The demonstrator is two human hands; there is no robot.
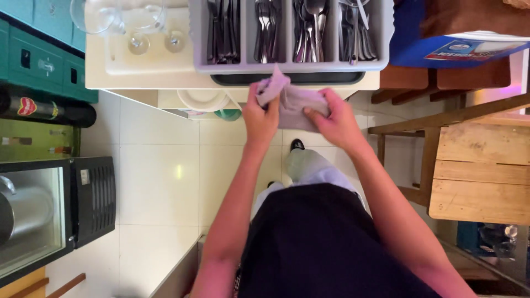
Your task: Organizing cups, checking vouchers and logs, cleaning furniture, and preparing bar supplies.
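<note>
Pale tiled floor [160, 182], wooden chairs [475, 165]

Both hands, left [260, 118] and right [334, 120], grip a pale cloth [292, 99] just below a grey cutlery tray [287, 66] on a white bench [143, 74].

cutlery tray [287, 67] on counter [165, 77], glasses [138, 27] left

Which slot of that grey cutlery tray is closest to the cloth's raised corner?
The second compartment from the left: the cloth, held by the left hand and right hand, peaks just below it.
</note>
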